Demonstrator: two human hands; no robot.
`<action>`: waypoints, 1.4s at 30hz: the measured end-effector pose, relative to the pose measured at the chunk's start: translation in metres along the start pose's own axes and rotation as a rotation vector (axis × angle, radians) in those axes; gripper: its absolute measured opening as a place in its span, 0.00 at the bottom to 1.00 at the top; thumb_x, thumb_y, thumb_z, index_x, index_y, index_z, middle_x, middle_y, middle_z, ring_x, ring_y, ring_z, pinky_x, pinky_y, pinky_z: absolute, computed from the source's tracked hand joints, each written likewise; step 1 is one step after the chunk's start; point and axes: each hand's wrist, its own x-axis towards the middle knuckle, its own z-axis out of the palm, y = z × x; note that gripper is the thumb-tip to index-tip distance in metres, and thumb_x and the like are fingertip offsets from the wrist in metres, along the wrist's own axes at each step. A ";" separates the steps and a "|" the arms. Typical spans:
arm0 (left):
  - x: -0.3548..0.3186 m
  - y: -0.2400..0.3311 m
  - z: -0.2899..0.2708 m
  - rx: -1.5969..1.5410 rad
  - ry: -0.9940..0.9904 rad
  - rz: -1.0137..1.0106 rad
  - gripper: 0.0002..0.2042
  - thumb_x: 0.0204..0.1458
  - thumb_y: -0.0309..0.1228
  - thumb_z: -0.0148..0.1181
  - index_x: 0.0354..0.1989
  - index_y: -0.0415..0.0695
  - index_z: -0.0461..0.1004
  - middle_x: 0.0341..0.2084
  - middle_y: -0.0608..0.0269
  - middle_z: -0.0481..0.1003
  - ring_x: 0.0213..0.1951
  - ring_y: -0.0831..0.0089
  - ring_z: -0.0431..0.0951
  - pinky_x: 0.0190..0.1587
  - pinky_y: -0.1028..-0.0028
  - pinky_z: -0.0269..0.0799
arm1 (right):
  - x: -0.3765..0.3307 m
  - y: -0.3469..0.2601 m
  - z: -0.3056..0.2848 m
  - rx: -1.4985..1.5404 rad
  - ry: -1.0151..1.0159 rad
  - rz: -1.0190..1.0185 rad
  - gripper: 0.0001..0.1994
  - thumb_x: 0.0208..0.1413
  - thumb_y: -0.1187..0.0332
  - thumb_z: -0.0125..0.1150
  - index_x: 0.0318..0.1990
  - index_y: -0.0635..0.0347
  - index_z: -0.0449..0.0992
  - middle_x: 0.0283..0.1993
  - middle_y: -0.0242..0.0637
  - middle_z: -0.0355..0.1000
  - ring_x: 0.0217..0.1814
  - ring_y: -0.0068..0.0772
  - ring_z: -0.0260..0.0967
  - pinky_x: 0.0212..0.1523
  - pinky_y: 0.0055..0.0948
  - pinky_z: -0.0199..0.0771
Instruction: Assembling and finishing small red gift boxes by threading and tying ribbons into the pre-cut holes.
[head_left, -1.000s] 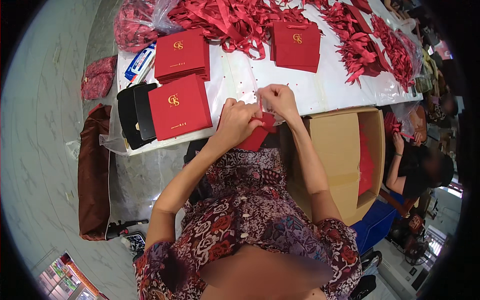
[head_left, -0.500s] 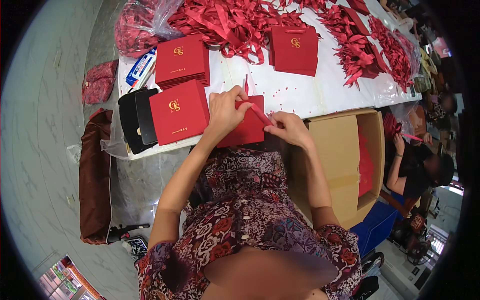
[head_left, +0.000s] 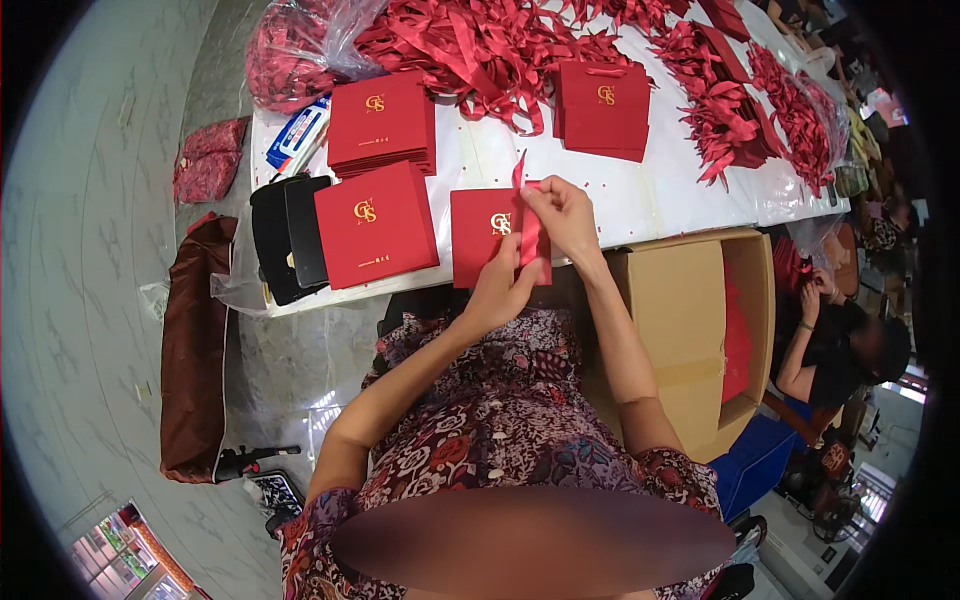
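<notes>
A flat red paper bag (head_left: 485, 235) with a gold emblem lies at the near edge of the white table (head_left: 660, 200). My left hand (head_left: 503, 285) grips its lower right corner. My right hand (head_left: 563, 215) pinches a red ribbon (head_left: 520, 172) at the bag's top right edge, the ribbon's end sticking up. To the left lie a stack of the same red bags (head_left: 375, 225) and another stack (head_left: 383, 122) behind it.
A tangled heap of red ribbons (head_left: 480, 45) covers the table's far side, with one more red bag (head_left: 603, 108) and ribbon bundles (head_left: 730, 110) to the right. Black pouches (head_left: 290, 235) lie at the left edge. An open cardboard box (head_left: 690, 330) stands right of me; a seated person (head_left: 840, 340) beyond it.
The bag has been laid flat with its emblem facing up. My right hand moved up from the bag's lower edge to its top right corner and now holds a ribbon there.
</notes>
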 end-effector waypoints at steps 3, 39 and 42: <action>-0.010 -0.005 -0.014 0.064 -0.035 -0.077 0.06 0.66 0.28 0.44 0.45 0.38 0.63 0.26 0.65 0.74 0.26 0.81 0.70 0.29 0.78 0.66 | 0.005 0.006 -0.013 -0.126 0.073 0.014 0.12 0.58 0.65 0.65 0.28 0.63 0.75 0.18 0.26 0.69 0.19 0.13 0.61 0.21 0.22 0.60; -0.020 -0.014 -0.019 0.921 0.272 0.338 0.21 0.49 0.27 0.60 0.53 0.36 0.67 0.56 0.48 0.65 0.59 0.48 0.62 0.59 0.53 0.59 | -0.029 -0.011 0.021 -0.346 -0.065 -0.288 0.07 0.59 0.70 0.59 0.41 0.64 0.73 0.38 0.45 0.73 0.40 0.47 0.73 0.40 0.38 0.72; -0.014 -0.016 -0.010 0.822 0.235 0.373 0.22 0.50 0.27 0.59 0.55 0.37 0.66 0.57 0.46 0.64 0.56 0.45 0.63 0.58 0.52 0.59 | -0.020 -0.004 0.023 -0.482 -0.023 -0.369 0.07 0.59 0.71 0.59 0.40 0.66 0.74 0.37 0.45 0.74 0.38 0.41 0.75 0.38 0.35 0.74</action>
